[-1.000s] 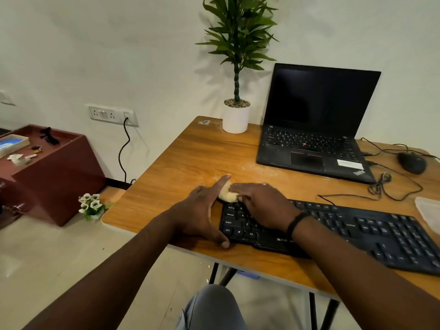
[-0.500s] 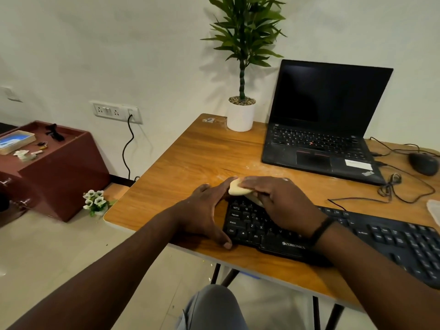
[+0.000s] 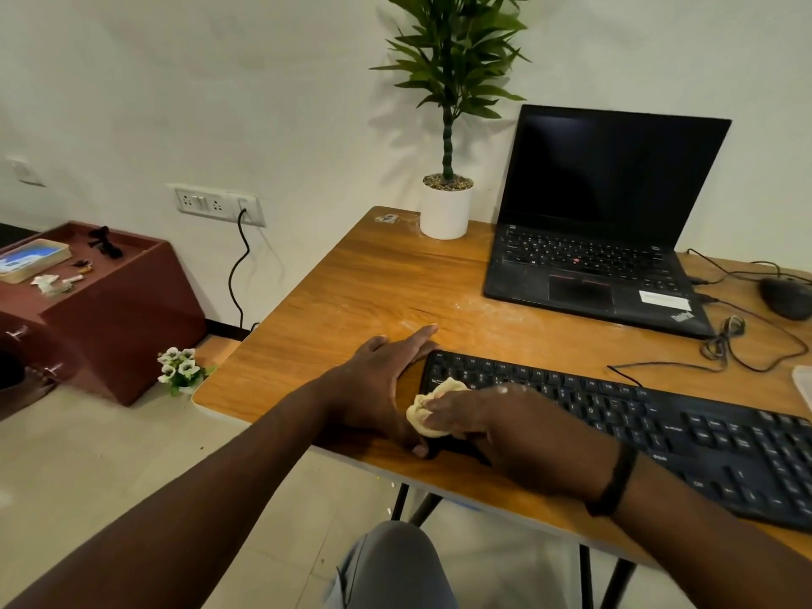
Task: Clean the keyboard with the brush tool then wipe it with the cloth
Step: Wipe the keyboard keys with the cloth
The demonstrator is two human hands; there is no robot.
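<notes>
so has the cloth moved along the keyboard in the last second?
Yes. The cloth went from the keyboard's far left corner to its near left corner.

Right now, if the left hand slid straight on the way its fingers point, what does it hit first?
Likely nothing nearby: the left hand points up-right over bare desk, past the keyboard. The laptop comes next; depth is unclear.
</notes>
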